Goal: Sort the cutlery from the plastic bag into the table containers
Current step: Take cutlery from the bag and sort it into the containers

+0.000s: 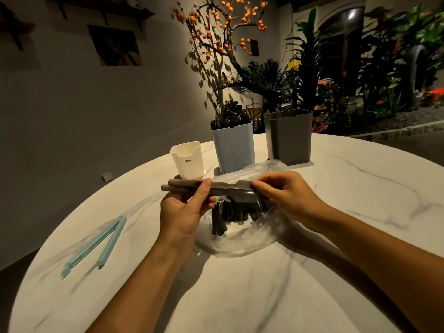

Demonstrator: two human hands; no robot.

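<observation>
Two dark-handled knives (223, 188) lie side by side, held level above a clear plastic bag (242, 239). My left hand (186, 207) grips their handles, thumb over the top. My right hand (286, 191) pinches their blade ends. Inside the bag lie several more dark cutlery handles (236, 212). Beyond the bag stand three containers: a small white cup (188, 159), a tall pale blue bin (233, 146) and a tall grey bin (289, 137) with utensil tips showing at its left rim.
A round white marble table (336, 236) carries everything. A light blue bag clip (96, 246) lies open at the left. Behind the table are a wall, a branch with orange fruits and dense plants.
</observation>
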